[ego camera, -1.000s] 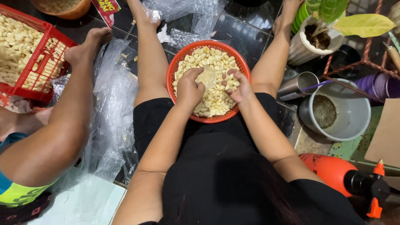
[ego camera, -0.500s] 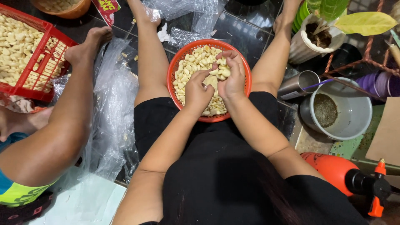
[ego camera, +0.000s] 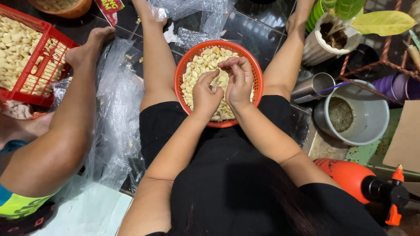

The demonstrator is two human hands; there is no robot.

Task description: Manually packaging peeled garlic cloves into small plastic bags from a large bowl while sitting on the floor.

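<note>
Both hands meet above the orange basket point(ego camera: 258, 83) of peeled garlic cloves point(ego camera: 199, 72), which sits on the floor between the person's legs. The left hand point(ego camera: 205, 94) and right hand point(ego camera: 238, 81) curl closed, pinching one clove point(ego camera: 217, 86). Peeling probably goes best with fingertips working low over the basket, so the clove drops in.

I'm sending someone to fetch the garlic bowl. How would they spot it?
Look between the seated person's legs on the dark tiled floor. The round orange plastic mesh bowl of peeled cloves sits there, under both hands. Unlike the square red plastic crate on the left, it is round.
</note>
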